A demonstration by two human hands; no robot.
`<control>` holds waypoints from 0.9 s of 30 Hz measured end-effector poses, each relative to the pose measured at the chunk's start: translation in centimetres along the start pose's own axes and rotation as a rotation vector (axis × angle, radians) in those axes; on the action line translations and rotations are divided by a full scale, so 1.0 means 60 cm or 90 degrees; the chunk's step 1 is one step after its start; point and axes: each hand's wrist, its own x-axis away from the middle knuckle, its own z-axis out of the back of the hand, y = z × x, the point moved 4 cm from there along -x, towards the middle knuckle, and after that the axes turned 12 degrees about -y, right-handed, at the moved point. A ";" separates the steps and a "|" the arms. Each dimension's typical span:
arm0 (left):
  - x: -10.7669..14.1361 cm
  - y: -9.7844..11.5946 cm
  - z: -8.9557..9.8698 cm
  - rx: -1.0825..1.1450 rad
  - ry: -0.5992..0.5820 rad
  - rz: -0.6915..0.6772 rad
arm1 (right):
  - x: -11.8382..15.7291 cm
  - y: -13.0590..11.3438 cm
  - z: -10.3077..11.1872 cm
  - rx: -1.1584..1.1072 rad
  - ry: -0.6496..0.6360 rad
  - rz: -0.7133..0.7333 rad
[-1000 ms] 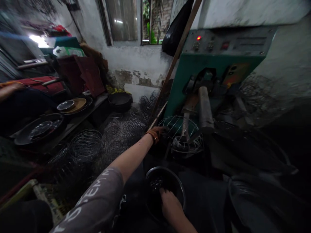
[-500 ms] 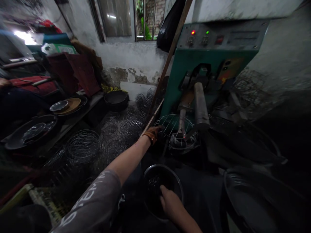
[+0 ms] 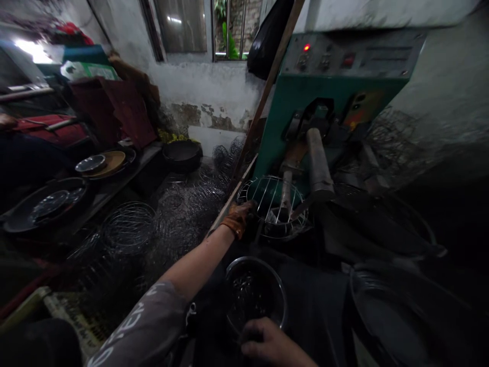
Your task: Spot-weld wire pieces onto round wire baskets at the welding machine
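My left hand (image 3: 239, 218), in an orange-brown glove, is closed on the near left edge of a round wire rack (image 3: 267, 191). The rack lies around the lower electrode of a green machine (image 3: 267, 127), below its thick upper arm (image 3: 319, 165). My right hand (image 3: 262, 339) is at the near rim of a round metal bowl (image 3: 282, 300). Small dark shiny pieces (image 3: 246, 295) lie in the bowl. The fingers of my right hand are curled, and whatever is between them is too dark to make out.
Tangled wire racks (image 3: 130, 227) lie on the floor at left. Beyond them a bench (image 3: 114, 188) bears pans and plates. A dark pan (image 3: 393, 316) stands at right. A wooden bar (image 3: 263, 102) leans beside the machine. Part of another person (image 3: 30, 158) shows at far left.
My right hand has moved back from inside the bowl to its near rim. The wire rack and my left hand have shifted slightly left. The green light on the machine has gone off.
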 end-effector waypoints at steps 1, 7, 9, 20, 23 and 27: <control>0.008 -0.001 -0.003 0.002 -0.008 -0.007 | 0.006 -0.024 0.018 0.001 0.035 0.019; 0.063 0.006 -0.038 0.026 -0.006 -0.018 | 0.032 -0.153 0.185 -0.028 0.558 0.240; 0.076 0.009 -0.046 0.026 0.001 -0.006 | 0.021 -0.160 0.211 0.029 0.619 0.260; 0.064 -0.042 -0.033 0.074 -0.052 0.006 | -0.001 -0.132 0.222 0.127 0.714 0.189; 0.054 -0.054 -0.027 0.071 -0.032 -0.016 | 0.002 -0.131 0.221 0.091 0.730 0.207; 0.044 -0.063 -0.026 0.080 -0.023 -0.016 | 0.001 -0.136 0.223 0.077 0.726 0.235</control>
